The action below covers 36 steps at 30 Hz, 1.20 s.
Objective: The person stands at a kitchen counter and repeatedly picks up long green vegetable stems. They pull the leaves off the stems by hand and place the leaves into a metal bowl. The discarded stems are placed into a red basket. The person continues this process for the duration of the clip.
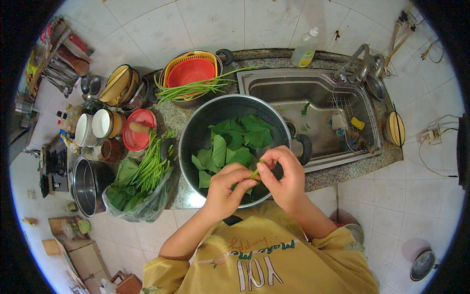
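Note:
Over the near side of a large dark pot [191,115], my two hands meet at a short green stem [255,174]. My left hand [229,187] pinches its lower end, and my right hand [285,177] has thumb and fingertips closed at its upper end. Broad green leaves [219,151] lie inside the pot below my fingers. To the left, a clear plastic bag [142,213] holds leafy greens with long stems [152,164]. More long stems [193,91] rest across a pot behind, in front of a red basket [191,71].
A steel sink [293,90] with a wire rack and yellow sponge [357,123] is on the right, under the tap [362,63]. A soap bottle [304,48] stands behind it. Left are a red bowl [152,120], white bowls [101,122] and an empty metal pot [84,186].

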### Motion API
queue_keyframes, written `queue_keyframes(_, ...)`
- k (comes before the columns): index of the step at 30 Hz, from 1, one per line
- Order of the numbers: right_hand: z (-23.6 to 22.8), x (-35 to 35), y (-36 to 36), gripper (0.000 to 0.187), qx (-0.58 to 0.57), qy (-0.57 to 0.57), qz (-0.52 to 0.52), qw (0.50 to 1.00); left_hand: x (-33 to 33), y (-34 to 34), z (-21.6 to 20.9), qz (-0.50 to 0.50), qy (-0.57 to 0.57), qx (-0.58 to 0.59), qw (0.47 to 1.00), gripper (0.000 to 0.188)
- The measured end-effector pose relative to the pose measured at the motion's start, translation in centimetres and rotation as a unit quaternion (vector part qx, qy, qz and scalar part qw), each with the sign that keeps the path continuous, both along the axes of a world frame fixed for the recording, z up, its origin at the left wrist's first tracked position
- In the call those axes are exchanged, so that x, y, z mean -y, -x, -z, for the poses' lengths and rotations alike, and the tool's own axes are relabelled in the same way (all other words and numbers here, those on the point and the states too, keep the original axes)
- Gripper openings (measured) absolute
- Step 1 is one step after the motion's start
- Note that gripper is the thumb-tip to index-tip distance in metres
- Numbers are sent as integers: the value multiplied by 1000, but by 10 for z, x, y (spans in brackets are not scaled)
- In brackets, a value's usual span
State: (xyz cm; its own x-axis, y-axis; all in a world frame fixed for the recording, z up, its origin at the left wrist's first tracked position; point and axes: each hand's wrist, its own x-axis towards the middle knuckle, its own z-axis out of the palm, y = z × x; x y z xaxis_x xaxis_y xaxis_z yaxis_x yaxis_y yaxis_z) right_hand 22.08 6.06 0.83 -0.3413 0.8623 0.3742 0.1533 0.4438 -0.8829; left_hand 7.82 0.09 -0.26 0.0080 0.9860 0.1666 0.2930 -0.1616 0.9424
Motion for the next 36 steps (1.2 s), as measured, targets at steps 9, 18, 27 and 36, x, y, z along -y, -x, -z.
queue_keyframes(9,32,-94,-75,16,138,-60,265,952,8,8,1,-75,84,3,994,7)
queue_keyframes(18,42,-88,-70,16,110,-17,193,975,8,10,5,-60,81,21,995,10)
queue_keyframes(27,8,-16,13,16,130,69,-224,963,10,22,5,-136,106,373,912,5)
queue_keyframes(36,23,-70,64,11,151,-88,-125,977,42,99,14,-431,-62,494,752,12)
